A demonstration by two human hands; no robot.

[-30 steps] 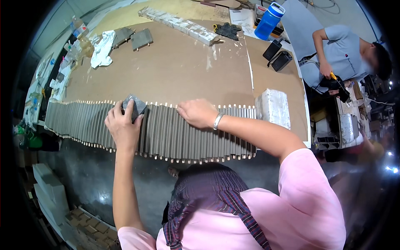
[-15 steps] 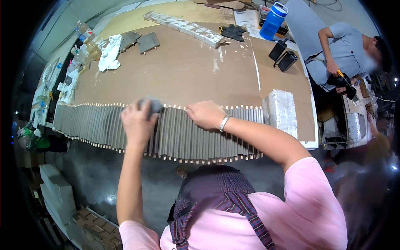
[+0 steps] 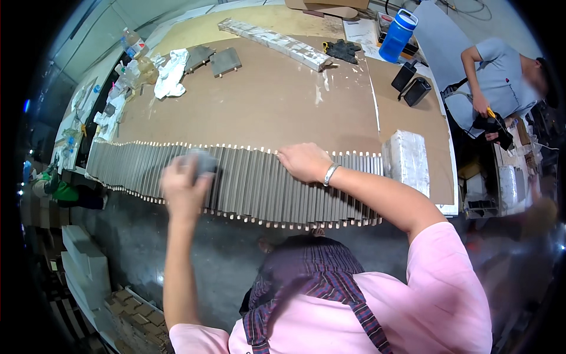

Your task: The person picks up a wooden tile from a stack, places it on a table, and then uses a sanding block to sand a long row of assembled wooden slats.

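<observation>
A long row of narrow grey slats (image 3: 247, 183) with pale peg-like ends lies along the near edge of the table. My left hand (image 3: 184, 183), smeared by motion, is closed on a grey block (image 3: 204, 162) over the left-middle part of the row. The block's exact kind is blurred. My right hand (image 3: 305, 162) rests on the far edge of the slats, right of the middle, its fingers bent and pressed together on them. A silver bracelet (image 3: 331, 174) circles that wrist.
A white-wrapped block (image 3: 407, 162) stands at the row's right end. Further back lie a paint-smeared bar (image 3: 274, 44), dark gloves (image 3: 342, 51), grey pieces (image 3: 226, 62), a white cloth (image 3: 172, 74), a blue bottle (image 3: 398, 36) and two black devices (image 3: 415, 91). A co-worker (image 3: 501, 76) is at right.
My left hand has swept the grey block leftward and nearer across the slats. My right hand stays at the same part of the row. The whole view has shifted slightly.
</observation>
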